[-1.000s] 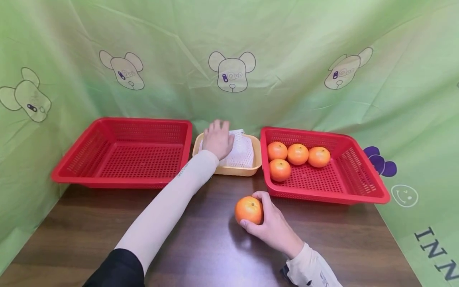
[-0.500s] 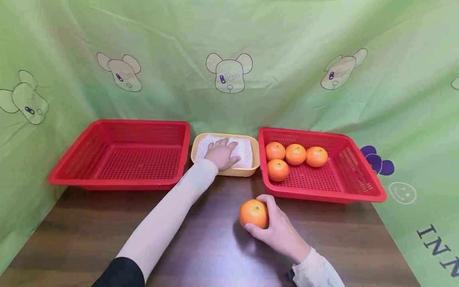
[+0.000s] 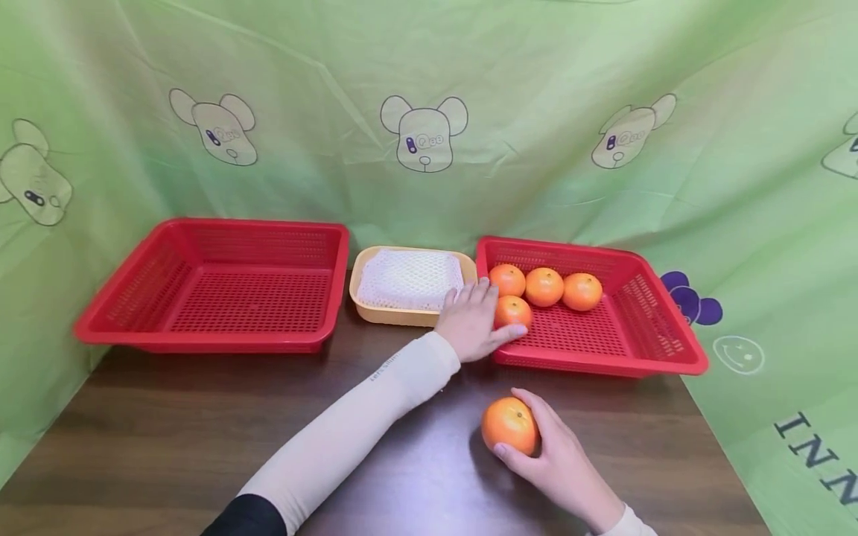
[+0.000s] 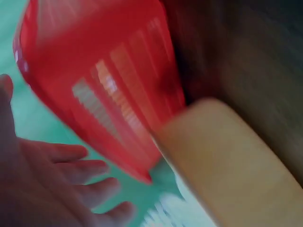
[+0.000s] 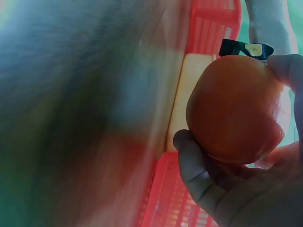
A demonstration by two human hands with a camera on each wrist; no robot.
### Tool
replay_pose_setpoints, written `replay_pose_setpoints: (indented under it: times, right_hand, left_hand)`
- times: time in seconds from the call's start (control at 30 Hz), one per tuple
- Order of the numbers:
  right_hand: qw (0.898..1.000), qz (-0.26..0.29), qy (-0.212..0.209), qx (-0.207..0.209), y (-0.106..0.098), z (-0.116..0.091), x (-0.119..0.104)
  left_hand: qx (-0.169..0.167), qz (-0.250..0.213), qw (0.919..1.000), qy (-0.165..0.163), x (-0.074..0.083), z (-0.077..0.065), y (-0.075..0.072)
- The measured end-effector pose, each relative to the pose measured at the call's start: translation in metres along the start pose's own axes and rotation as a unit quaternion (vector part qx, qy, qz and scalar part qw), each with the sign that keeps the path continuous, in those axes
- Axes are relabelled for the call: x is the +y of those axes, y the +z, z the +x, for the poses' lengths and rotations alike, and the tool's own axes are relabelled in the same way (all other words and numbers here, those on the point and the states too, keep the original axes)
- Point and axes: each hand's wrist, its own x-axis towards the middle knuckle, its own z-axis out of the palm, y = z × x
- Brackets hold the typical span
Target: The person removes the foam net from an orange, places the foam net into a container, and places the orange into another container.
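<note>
My right hand [image 3: 559, 461] holds an orange [image 3: 508, 424] just above the table, thumb and fingers curled round its sides. In the right wrist view the same orange [image 5: 236, 109] sits between fingers and thumb. My left hand [image 3: 468, 321] is spread with straight fingers over the near left corner of the right red basket [image 3: 603, 365]. It partly covers one of several oranges [image 3: 544, 287] inside; whether it touches that fruit I cannot tell. Left of this hand, white foam netting [image 3: 410, 277] lies in a tan tray [image 3: 392, 316]. The left wrist view shows the empty-palmed left hand [image 4: 52, 184], blurred.
Another red basket [image 3: 255, 301], with nothing in it, stands on the left. Both baskets and the tray line up along the back of the brown wooden table [image 3: 201, 424]. A green printed cloth [image 3: 322, 134] hangs behind and at the sides.
My left hand has left the foam netting in the tray and moved right to the right basket's edge. The right hand, still gripping the orange, has shifted slightly right and nearer to me.
</note>
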Motion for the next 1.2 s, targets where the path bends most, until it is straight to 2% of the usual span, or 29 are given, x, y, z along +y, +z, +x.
replay_pose_setpoints:
  times: [0.2,0.3,0.43,0.73,0.97,1.2]
  right_hand:
    - [1.0,-0.026,0.001,0.005,-0.008,-0.014,0.004]
    - [0.999,-0.032,0.017,0.005,-0.013,-0.019,0.006]
    - [0.999,-0.038,0.034,0.014,-0.02,-0.026,0.008]
    - [0.996,-0.054,0.023,0.066,-0.038,-0.037,0.022]
    - [0.995,-0.042,0.048,0.079,-0.077,-0.02,0.028]
    - [0.994,-0.05,0.062,0.073,-0.12,0.017,0.029]
  left_hand:
    - [-0.056,0.028,0.9967,-0.051,0.017,-0.004,0.007]
    - [-0.059,0.03,0.9953,-0.071,0.02,-0.004,0.007]
    - [-0.059,0.031,0.9945,-0.081,0.023,-0.004,0.006]
    - [-0.063,0.026,0.9937,-0.089,0.025,-0.003,0.007]
    - [-0.063,0.016,0.9937,-0.091,0.028,-0.003,0.013]
    - [-0.057,0.018,0.9939,-0.093,0.032,-0.001,0.017]
